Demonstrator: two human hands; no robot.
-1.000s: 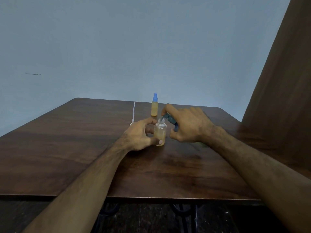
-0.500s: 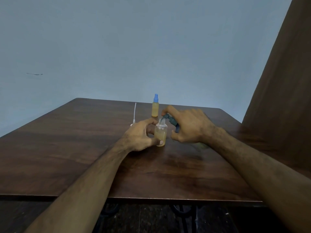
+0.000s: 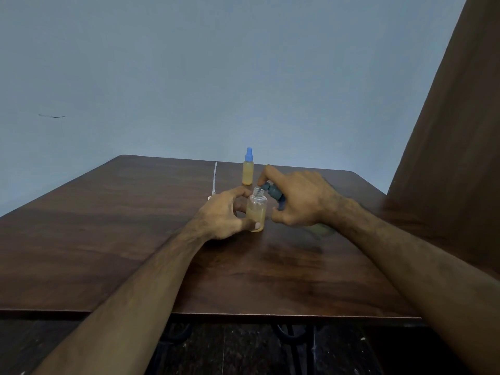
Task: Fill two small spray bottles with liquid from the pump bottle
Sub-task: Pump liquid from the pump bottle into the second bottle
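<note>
Bottle (image 3: 256, 209) stands uncapped on the counter (image 3: 108, 239), half full, your left hand (image 3: 224, 215) wrapped round it. Your right hand (image 3: 300, 198) grips the pump bottle (image 3: 273, 191), nozzle at its mouth. Capped bottle (image 3: 248, 170) stands behind.

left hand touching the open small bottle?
Touching. The head view shows the left hand wrapped round the uncapped small bottle, its thumb across the lower front and fingers curled behind it, with no gap visible between them.
</note>
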